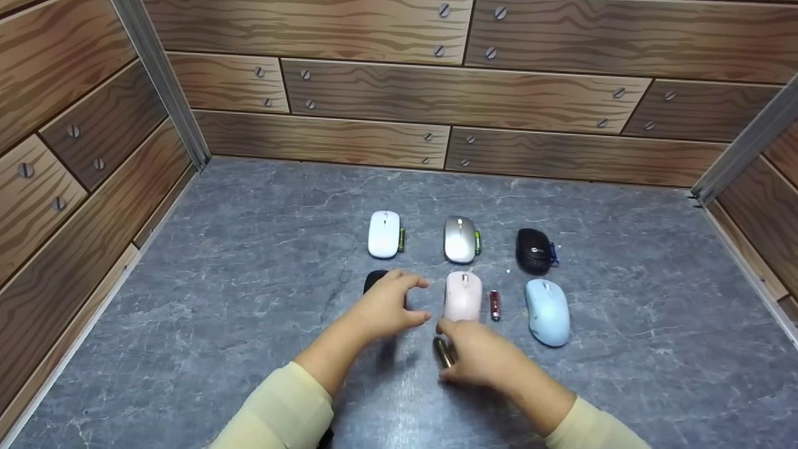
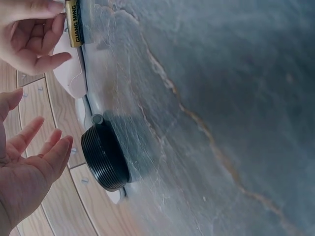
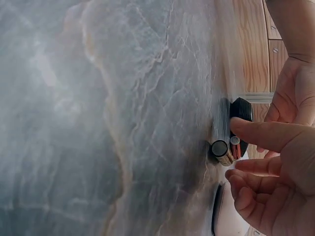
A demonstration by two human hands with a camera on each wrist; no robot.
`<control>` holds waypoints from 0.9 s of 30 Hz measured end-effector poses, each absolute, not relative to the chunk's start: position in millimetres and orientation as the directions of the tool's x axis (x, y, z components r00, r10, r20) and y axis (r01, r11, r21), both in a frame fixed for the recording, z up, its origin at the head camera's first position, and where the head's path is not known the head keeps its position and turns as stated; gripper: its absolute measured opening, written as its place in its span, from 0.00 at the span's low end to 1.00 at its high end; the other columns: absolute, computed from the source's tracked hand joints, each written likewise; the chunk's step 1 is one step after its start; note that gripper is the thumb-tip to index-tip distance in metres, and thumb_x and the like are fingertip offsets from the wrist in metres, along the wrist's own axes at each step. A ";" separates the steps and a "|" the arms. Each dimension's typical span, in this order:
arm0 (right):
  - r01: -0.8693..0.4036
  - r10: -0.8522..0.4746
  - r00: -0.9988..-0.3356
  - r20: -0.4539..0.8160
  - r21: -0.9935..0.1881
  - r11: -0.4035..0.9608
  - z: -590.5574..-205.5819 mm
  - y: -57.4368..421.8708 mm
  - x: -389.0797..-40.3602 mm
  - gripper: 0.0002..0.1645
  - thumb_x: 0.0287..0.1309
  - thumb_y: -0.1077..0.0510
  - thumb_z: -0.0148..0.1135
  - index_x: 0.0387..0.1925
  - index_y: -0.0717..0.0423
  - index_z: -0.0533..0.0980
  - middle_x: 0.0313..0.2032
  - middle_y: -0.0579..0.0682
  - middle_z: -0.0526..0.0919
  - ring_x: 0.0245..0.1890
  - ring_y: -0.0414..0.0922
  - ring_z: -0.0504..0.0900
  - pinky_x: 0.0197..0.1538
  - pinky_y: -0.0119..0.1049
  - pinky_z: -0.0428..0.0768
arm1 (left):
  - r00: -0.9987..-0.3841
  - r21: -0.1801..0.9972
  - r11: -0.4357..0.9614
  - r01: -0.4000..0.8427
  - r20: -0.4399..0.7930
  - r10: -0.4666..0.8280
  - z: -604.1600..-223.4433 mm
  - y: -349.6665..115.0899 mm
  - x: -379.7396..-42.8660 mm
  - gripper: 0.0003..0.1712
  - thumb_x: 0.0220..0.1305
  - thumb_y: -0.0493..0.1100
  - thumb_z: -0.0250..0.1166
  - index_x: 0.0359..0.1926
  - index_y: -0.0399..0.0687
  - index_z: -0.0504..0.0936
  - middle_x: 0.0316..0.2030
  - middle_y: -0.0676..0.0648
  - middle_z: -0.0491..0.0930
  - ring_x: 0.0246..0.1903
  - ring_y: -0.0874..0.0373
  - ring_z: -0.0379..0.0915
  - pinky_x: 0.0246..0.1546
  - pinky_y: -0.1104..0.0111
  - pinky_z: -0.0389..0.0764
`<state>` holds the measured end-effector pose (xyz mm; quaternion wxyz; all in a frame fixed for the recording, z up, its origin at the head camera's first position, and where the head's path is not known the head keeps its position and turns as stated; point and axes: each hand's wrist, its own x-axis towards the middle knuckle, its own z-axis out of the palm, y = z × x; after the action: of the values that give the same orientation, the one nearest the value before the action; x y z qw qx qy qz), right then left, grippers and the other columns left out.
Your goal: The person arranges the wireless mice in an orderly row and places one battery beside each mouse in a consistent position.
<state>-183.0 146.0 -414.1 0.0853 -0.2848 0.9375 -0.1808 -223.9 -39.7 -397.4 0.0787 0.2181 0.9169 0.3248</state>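
Note:
My left hand [image 1: 386,307] is spread over a black ribbed mouse [image 2: 104,156], fingers apart and apart from it in the left wrist view; the hand covers most of the mouse in the head view. A small battery [image 2: 97,119] lies along the mouse's side. My right hand [image 1: 483,352] is low over the table, thumb and index finger parted around a gold and black battery [image 1: 444,353] lettered GUANG MING. In the right wrist view the index fingertip is right at this battery [image 3: 222,152], while the thumb stands apart. A pink mouse [image 1: 463,296] sits just beyond the right hand.
Beside the pink mouse lies a red battery [image 1: 495,305]. Farther right is a light blue mouse [image 1: 548,313]. Behind stand a white mouse [image 1: 383,234], a silver mouse [image 1: 460,240] and a black mouse [image 1: 533,251], with batteries beside them. Wood-patterned walls [image 1: 374,93] surround the table.

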 end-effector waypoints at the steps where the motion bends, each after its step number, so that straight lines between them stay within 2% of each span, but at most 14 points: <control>1: -0.515 -0.576 -0.816 -0.053 -0.384 0.766 -414.9 146.7 -182.3 0.27 0.29 0.57 0.75 0.34 0.57 0.69 0.25 0.47 0.74 0.26 0.45 0.73 0.31 0.43 0.75 | -0.892 0.631 0.692 0.350 0.000 0.452 -397.4 -39.4 -223.7 0.28 0.52 0.50 0.67 0.55 0.49 0.74 0.52 0.45 0.71 0.51 0.52 0.68 0.54 0.60 0.69; 5: -0.569 -0.619 -0.785 -0.026 -0.363 0.738 -418.1 148.6 -179.7 0.25 0.26 0.63 0.73 0.30 0.55 0.68 0.24 0.45 0.73 0.25 0.44 0.73 0.31 0.43 0.75 | -0.889 0.634 0.682 0.364 0.017 0.458 -398.2 -38.2 -223.2 0.28 0.52 0.49 0.67 0.54 0.49 0.75 0.50 0.45 0.71 0.50 0.53 0.69 0.54 0.61 0.69; 12: -0.596 -0.640 -0.768 -0.015 -0.348 0.724 -420.4 148.4 -177.2 0.20 0.31 0.67 0.67 0.27 0.54 0.67 0.20 0.43 0.70 0.22 0.42 0.71 0.26 0.40 0.73 | -0.881 0.641 0.667 0.380 0.032 0.472 -400.7 -37.3 -222.1 0.28 0.51 0.49 0.68 0.54 0.47 0.75 0.47 0.43 0.72 0.41 0.55 0.69 0.49 0.62 0.71; 20: -0.585 -0.631 -0.776 0.002 -0.374 0.719 -418.0 153.4 -179.6 0.16 0.31 0.68 0.64 0.26 0.55 0.67 0.18 0.41 0.67 0.19 0.40 0.66 0.23 0.37 0.70 | -0.887 0.640 0.683 0.353 -0.004 0.463 -399.3 -32.9 -222.7 0.28 0.53 0.49 0.67 0.55 0.48 0.74 0.52 0.44 0.71 0.52 0.52 0.68 0.55 0.61 0.68; 27: -0.492 -0.560 -0.828 -0.025 -0.446 0.748 -400.7 163.1 -189.0 0.18 0.31 0.66 0.66 0.30 0.56 0.70 0.19 0.41 0.70 0.21 0.39 0.69 0.25 0.34 0.71 | -0.892 0.632 0.700 0.334 -0.028 0.451 -394.2 -26.3 -228.4 0.28 0.53 0.50 0.66 0.55 0.48 0.73 0.53 0.45 0.70 0.54 0.51 0.67 0.55 0.60 0.68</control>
<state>-189.0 163.1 -400.7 0.0786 -0.2824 0.9315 -0.2154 -228.4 -26.3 -394.2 0.0907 0.2141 0.9174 0.3231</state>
